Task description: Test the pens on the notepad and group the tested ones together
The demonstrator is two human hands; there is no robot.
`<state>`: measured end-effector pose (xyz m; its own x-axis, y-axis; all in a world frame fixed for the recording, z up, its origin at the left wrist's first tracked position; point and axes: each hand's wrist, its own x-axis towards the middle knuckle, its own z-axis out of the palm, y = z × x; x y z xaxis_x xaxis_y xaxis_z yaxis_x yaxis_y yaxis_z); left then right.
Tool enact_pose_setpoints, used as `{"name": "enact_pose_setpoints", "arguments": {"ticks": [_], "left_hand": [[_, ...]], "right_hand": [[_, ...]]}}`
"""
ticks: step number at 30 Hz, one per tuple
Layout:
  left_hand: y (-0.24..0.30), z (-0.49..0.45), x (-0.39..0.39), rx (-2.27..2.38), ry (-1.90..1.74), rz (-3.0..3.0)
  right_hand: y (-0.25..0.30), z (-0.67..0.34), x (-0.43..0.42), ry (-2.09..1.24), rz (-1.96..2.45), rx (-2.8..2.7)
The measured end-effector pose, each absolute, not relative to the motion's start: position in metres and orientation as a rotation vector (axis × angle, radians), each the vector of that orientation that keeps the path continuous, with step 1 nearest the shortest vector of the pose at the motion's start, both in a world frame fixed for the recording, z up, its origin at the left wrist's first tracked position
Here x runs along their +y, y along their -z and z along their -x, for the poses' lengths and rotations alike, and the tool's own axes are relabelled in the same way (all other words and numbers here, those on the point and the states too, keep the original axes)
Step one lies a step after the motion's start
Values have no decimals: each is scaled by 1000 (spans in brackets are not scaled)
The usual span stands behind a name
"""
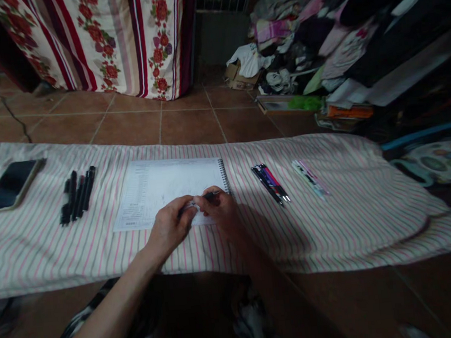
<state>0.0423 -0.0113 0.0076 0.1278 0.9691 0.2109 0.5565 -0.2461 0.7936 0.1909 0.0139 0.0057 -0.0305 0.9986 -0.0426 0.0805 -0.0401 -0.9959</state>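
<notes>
Over the lower edge of a spiral notebook (170,179), my two hands meet around one dark pen (211,195). My left hand (173,215) is closed on the pen's left part, fingers curled. My right hand (222,207) pinches its other end, where the dark tip shows. Between the fingers is something pale or clear, too blurred to tell. Left of the notebook lies a bunch of black pens (78,195). To the right are a group of dark and purple pens (270,183) and a group of pale pens (310,178).
A striped cloth (350,221) covers the long low surface. A phone (8,185) lies at its left end. Beyond are a tiled floor (133,122), a floral curtain (117,41) and a heap of clothes (293,40). A blue-rimmed patterned object (440,159) stands at right.
</notes>
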Motion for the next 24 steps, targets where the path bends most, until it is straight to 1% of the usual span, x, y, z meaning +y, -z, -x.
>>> {"name": "enact_pose_setpoints", "arguments": {"ticks": [10, 13, 16, 21, 24], "left_hand": [[-6, -43, -13, 1481, -1112, -2032], [-5, -40, -11, 1477, -1121, -2066], [-5, -36, -10, 1476, -1110, -2043], [-8, -33, -11, 1466, -1034, -1967], [-10, -35, -13, 1449, -958, -1938]], "right_hand": [[-2, -193, 13, -1335, 1209, -1311], [-4, -197, 15, -1305, 1204, -1288], [-7, -205, 16, -1120, 1189, -1395], [-9, -216, 11, -710, 1018, -1831], [-8, -219, 7, -537, 959, -1975]]}}
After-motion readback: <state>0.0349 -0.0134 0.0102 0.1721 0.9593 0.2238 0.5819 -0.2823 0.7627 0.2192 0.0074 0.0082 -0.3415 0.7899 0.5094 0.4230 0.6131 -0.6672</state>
